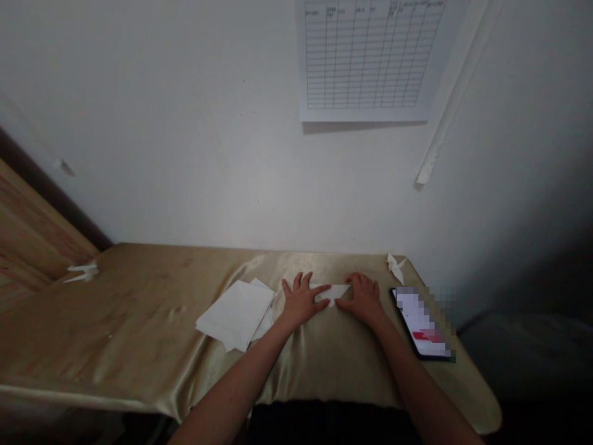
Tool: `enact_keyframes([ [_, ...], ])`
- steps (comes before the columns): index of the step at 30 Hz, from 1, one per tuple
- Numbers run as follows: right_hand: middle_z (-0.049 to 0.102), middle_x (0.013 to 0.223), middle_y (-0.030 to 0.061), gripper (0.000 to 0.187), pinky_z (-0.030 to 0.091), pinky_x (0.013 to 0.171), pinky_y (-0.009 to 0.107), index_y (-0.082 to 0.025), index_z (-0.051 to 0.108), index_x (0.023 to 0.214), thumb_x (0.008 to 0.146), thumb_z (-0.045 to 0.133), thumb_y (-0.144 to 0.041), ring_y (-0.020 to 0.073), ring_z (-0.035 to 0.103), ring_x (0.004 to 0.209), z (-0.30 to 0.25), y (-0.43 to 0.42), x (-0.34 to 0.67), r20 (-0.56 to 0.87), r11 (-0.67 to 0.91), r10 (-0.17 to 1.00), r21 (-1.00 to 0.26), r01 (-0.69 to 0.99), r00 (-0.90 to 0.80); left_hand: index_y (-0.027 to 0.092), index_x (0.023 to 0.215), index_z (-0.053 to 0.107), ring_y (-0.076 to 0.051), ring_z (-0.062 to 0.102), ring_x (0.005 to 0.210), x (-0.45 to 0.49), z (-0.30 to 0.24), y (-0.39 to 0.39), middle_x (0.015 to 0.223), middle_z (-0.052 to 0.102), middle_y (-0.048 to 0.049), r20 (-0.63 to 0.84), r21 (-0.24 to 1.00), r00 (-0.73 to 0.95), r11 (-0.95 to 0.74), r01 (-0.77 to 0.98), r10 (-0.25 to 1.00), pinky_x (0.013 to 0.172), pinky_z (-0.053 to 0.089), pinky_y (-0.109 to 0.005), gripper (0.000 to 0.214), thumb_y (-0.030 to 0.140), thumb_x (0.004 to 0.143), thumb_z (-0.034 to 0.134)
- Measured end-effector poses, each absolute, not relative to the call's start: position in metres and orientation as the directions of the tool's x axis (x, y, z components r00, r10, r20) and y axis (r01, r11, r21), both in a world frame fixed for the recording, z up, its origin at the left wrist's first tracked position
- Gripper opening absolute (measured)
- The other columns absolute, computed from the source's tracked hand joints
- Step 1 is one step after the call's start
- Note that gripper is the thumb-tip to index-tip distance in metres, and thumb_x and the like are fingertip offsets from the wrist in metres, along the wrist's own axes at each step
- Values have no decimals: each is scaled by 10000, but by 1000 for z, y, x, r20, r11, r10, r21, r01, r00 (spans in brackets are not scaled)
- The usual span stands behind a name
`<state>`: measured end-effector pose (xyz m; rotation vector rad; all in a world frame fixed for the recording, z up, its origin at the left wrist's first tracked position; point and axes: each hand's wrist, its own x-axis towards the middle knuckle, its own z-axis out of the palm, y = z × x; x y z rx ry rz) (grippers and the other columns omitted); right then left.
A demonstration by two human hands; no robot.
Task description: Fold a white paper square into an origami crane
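Note:
A small folded piece of white paper (337, 293) lies on the cloth-covered table between my hands. My left hand (301, 300) holds its left end with thumb and index finger, the other fingers spread out on the cloth. At the right end, my right hand (365, 300) grips the paper between thumb and bent fingers. The fingers partly hide both ends of the paper. A stack of white paper sheets (236, 312) rests just left of my left hand, its edges uneven.
A phone (419, 327) with a lit screen lies right of my right hand. Behind it sits a folded paper bird (396, 268); another folded white paper piece (83, 272) is at the far left. The gold satin tablecloth (139, 321) has wrinkles. A printed grid sheet (365, 62) hangs on the wall.

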<state>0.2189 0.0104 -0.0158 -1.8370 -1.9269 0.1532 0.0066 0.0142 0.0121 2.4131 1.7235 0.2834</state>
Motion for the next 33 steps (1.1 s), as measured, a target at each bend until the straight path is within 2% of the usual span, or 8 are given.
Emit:
enact_keyframes([
  [7,482,1405,152,679,124,1154,626,-223,510,1206,664,716,-576,365,385,1362,-15,7,213,222,124,974,-400,908,-35,588,1329,528,-395,180,1502,6,12,15,1606,333,-16,62,247,316,-321,914,947,1100,32,-784,488,673,853,587],
  [14,448,1452,159,697,80,1160,655,-224,544,1202,655,731,-613,381,355,1391,-18,6,214,212,139,976,-395,908,-57,589,1316,541,-408,191,1494,6,9,16,1596,351,-14,83,266,315,-326,907,945,1088,29,-799,487,656,841,619],
  [20,488,1414,112,555,133,1144,651,-272,585,1160,732,693,-607,354,397,1366,-17,7,219,240,185,966,-398,899,-93,588,1307,553,-424,204,1485,5,5,16,1584,372,-12,121,276,324,-346,897,938,1078,26,-811,467,639,848,622],
  [27,531,1357,92,451,225,1126,558,-277,636,1107,730,729,-505,333,443,1299,-20,10,222,293,198,953,-410,890,-76,572,1302,570,-435,211,1479,5,5,17,1577,382,-19,130,301,328,-353,886,936,1071,15,-819,464,609,846,645],
  [33,589,1273,71,292,290,1093,497,-272,667,1051,783,685,-387,301,476,1258,-18,13,226,338,202,940,-414,887,-57,574,1292,577,-437,210,1481,5,3,17,1575,385,-16,137,303,328,-354,885,935,1070,13,-820,456,609,843,647],
])
